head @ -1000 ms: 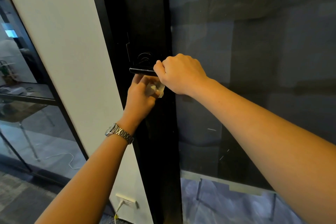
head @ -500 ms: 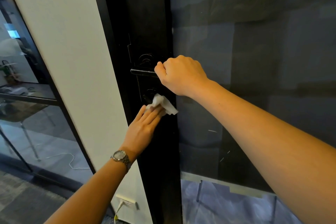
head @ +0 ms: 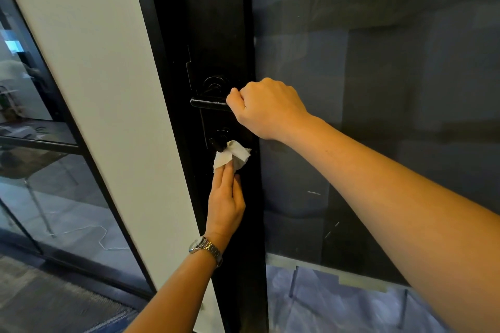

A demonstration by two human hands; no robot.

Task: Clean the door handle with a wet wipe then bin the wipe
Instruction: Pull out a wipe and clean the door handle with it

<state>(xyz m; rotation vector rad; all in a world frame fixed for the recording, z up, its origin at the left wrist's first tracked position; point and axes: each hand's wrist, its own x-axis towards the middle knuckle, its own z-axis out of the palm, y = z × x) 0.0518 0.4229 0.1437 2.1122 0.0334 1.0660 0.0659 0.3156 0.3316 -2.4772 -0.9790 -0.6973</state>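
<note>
A black lever door handle point(head: 208, 103) sticks out to the left from a black lock plate on a dark glass door. My right hand point(head: 266, 107) is closed around the handle's right end. Below it, my left hand point(head: 226, 197) presses a crumpled white wet wipe point(head: 232, 155) with flat, extended fingers against the plate by the small lock knob point(head: 219, 141). A metal watch sits on my left wrist.
A white wall panel point(head: 108, 89) stands left of the black door frame point(head: 162, 35). Further left, glass partitions show a desk and chair legs behind them. A white cable lies on the floor there. The door's dark glass point(head: 378, 89) fills the right side.
My left hand has dropped from just under the handle to the lock knob below, unfolding the wipe and pressing it flat there. The right hand has stayed on the handle.
</note>
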